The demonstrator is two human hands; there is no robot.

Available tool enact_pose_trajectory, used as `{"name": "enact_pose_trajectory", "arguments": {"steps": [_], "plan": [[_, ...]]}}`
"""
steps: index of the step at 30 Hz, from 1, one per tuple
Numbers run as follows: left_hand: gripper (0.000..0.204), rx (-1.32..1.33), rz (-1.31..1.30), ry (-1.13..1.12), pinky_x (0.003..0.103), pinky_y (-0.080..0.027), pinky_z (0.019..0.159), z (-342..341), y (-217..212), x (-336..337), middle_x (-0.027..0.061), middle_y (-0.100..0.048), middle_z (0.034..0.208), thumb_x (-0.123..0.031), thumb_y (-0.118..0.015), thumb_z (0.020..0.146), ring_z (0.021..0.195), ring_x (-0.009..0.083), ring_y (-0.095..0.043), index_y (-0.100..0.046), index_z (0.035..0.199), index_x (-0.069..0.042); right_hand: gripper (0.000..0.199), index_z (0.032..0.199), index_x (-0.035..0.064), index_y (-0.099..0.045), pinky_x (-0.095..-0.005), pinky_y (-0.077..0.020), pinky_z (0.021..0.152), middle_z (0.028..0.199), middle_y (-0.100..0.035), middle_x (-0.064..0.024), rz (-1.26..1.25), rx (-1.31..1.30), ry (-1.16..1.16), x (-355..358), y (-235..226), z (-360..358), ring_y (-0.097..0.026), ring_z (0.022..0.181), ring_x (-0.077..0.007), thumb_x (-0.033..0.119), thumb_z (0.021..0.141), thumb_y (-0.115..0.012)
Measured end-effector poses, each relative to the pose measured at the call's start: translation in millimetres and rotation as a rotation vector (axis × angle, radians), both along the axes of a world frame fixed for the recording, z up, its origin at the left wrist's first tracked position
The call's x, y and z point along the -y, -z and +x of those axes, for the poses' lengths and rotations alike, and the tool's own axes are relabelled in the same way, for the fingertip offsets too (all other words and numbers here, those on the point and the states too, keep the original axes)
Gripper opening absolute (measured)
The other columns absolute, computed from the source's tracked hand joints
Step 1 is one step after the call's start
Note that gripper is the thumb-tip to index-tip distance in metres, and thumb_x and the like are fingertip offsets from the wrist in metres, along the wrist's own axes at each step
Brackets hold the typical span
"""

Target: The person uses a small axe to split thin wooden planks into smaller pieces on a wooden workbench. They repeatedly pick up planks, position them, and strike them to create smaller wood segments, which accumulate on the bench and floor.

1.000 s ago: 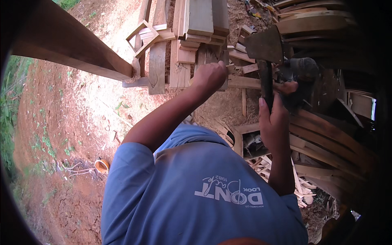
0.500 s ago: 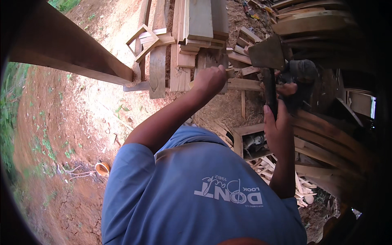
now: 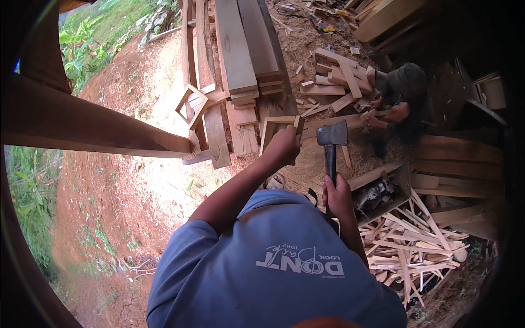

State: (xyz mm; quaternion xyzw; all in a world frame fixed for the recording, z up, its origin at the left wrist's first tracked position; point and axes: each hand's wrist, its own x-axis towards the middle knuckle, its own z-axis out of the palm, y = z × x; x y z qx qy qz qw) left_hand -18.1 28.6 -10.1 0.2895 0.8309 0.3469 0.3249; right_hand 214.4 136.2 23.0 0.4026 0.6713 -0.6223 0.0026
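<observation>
While fingers of L hand (image 3: pixel 284 146) clamp wd frame (image 3: pixel 266 134), those of R hand (image 3: pixel 339 195) clamp hatchet (image 3: pixel 333 134); planks (image 3: pixel 236 49) nr frame.

The left fingers (image 3: pixel 295 141) hide part of a wooden frame (image 3: pixel 267 132); the top edge crops stacked planks (image 3: pixel 235 49).

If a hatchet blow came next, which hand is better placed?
Probably the right hand: it grips the hatchet by its handle, while the left hand is closed on a wooden frame.

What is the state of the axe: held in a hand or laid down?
Held: the right hand is closed around the dark handle of the axe, and its head sticks out beyond the hand.
</observation>
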Motion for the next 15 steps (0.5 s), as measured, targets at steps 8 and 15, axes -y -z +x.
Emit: {"name": "enact_pose_trajectory", "arguments": {"steps": [8,15], "plan": [[0.022,-0.310,-0.289,-0.025,0.054,-0.061,0.080,1.2,77.5,-32.5,0.0303,-0.075,0.093,-0.017,-0.052,0.101,0.090,0.0461,-0.076,-0.058,0.104,0.004,0.022,0.096,0.0027,-0.055,-0.0356,-0.0478,0.048,0.068,-0.060,-0.0078,0.280,-0.022,-0.057,-1.3,75.9,15.4,-0.061,0.052,-0.0179,0.020,0.107,-0.062],[0.026,-0.615,-0.551,0.339,0.046,-0.064,0.076,-4.2,83.3,-30.0,0.0184,-0.075,0.097,-0.022,-0.057,0.102,0.092,0.0354,-0.079,-0.070,0.104,0.001,0.028,0.103,-0.0039,-0.054,-0.0580,-0.0509,0.069,0.080,-0.066,-0.0297,0.405,-0.019,-0.129,1.3,77.9,-36.3,-0.069,0.084,-0.0521,0.023,0.106,-0.061]]}}
